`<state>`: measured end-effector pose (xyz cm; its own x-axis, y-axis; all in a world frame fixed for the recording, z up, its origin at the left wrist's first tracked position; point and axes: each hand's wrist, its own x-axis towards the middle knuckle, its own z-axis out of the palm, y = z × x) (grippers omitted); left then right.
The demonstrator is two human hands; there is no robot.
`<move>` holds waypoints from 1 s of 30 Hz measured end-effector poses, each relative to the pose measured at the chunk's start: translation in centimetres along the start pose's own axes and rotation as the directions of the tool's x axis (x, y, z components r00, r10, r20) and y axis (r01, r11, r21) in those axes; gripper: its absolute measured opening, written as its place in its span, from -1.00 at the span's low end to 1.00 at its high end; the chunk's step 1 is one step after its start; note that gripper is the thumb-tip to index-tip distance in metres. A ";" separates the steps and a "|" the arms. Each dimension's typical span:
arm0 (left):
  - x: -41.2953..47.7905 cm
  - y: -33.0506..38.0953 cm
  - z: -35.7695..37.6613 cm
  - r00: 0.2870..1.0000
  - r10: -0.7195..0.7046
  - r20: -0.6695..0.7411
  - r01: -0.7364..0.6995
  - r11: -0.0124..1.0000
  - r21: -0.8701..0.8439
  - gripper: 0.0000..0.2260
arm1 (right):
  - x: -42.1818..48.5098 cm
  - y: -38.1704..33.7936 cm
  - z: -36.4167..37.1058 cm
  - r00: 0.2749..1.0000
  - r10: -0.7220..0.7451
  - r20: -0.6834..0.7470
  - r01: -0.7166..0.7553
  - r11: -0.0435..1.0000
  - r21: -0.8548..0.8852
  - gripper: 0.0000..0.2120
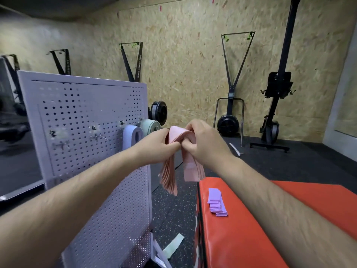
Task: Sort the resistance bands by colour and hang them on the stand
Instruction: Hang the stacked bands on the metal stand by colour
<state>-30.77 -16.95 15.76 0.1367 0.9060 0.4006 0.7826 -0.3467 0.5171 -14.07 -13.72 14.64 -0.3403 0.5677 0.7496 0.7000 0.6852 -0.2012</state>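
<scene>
Left grip [157, 146]: fingers curled, pinching the folded top of the pink bands [174, 135] from the left side.
Right grip [204, 140]: fingers and thumb closed round the same fold from the right. The two grips touch under the fold.
The bundle is on no surface; it is held in the air, to the right of the stand's edge. Below the grips the pink bands hang in two tails, the left one longer and the right one shorter with a flat end.

Just left of the left grip: a pale blue band [133, 135] looped on a hook of the white pegboard stand [87, 113]. A pale green band [152, 124] hangs on the next hook along, just beyond the left grip's knuckles. Farther left on the same row: a wire hook [97, 137], then another [60, 146]. Small labels sit above the hooks, too blurred to read.

Below and right of the right grip: the red padded counter [251, 219]. A stack of purple bands [217, 203] lies flat on it near its left edge.

Well below both grips, on the speckled black floor [173, 209] between stand and counter: a pale green strip [173, 243], and white strips [160, 256] at the stand's foot.

Far beyond the grips: a chipboard wall [183, 55] with ski machines [231, 89] standing against it, and to the right a tall black machine with a screen [278, 84].
</scene>
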 end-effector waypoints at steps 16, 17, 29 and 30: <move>-3.9 -6.4 -8.5 0.970 -0.188 -0.154 0.205 0.973 0.102 -0.51 | 6.1 -8.5 6.8 0.943 -0.331 0.011 0.331 0.943 -0.031 -0.82; -3.6 -6.7 -9.4 0.966 -0.211 -0.152 0.231 0.964 0.130 -0.52 | 6.5 -8.6 7.2 0.943 -0.332 0.009 0.332 0.943 -0.025 -0.84; 0.0 -9.4 -14.6 0.953 -0.295 -0.069 0.298 0.876 0.379 -0.58 | 10.8 -10.5 11.9 0.971 -0.228 0.067 0.221 0.970 0.099 -0.89; 0.2 -9.8 -14.5 0.951 -0.301 -0.068 0.303 0.867 0.396 -0.58 | 10.9 -10.6 12.4 0.974 -0.210 0.087 0.200 0.974 0.108 -0.88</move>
<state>-47.18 -16.88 21.79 -0.1468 0.9497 0.2765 0.9603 0.0698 0.2702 -32.98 -9.15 17.11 -0.5332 0.4487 0.7172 0.5453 0.8304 -0.1141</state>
